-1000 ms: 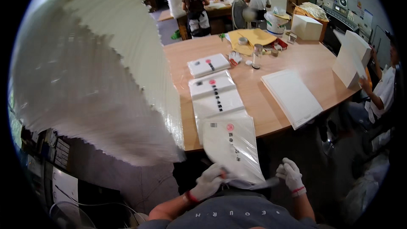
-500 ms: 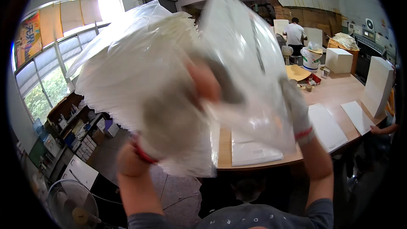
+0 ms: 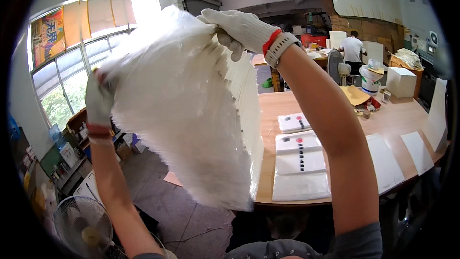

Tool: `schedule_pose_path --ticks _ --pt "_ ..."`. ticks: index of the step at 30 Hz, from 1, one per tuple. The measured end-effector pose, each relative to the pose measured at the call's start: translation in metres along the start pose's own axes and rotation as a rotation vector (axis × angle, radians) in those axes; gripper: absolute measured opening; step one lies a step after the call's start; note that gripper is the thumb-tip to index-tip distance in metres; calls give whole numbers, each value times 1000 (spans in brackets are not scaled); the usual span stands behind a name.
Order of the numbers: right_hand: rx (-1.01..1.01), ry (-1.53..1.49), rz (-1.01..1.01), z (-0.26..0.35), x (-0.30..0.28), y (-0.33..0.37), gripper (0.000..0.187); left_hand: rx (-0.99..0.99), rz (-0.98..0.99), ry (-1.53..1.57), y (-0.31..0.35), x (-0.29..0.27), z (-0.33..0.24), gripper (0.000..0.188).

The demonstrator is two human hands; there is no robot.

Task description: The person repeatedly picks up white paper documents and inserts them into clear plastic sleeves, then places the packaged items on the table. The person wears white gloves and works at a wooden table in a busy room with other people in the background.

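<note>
Gloved right hand (image 3: pixel 239 31) observed at the upper edge of the stack of translucent plastic sleeves (image 3: pixel 179 96), fingers clamped on that edge. Gloved left hand (image 3: pixel 99 100) is at the stack's left edge; blur prevents telling whether its fingers are apart or together. The stack is left of the desk (image 3: pixel 402 115), which carries white packets (image 3: pixel 288 157).

The head view is looking out from the person's brow, facing forward and somewhat down, its fisheye lens bending straight edges. The left hand (image 3: pixel 99 100), right hand (image 3: pixel 245 29) and stack (image 3: pixel 175 103) are filling the near middle; the desk (image 3: pixel 272 104) is stretching rightward, the window (image 3: pixel 69 64) standing farther left. The dark right rim is probably hiding detail.
</note>
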State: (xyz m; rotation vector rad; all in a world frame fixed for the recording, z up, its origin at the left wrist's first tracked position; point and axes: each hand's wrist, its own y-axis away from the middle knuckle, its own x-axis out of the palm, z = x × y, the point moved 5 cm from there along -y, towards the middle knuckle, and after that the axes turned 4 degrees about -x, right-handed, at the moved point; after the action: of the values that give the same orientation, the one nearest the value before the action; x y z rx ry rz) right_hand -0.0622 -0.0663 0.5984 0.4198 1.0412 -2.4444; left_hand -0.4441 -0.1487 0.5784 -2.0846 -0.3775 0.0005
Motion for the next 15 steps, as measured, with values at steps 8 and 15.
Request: schedule_pose_path --ticks 8,15 --pt "-319 -305 -23 -72 10 106 50 -219 279 -15 335 110 158 16" --pt "422 -279 -380 -234 -15 328 40 -494 968 -249 509 334 280 13"
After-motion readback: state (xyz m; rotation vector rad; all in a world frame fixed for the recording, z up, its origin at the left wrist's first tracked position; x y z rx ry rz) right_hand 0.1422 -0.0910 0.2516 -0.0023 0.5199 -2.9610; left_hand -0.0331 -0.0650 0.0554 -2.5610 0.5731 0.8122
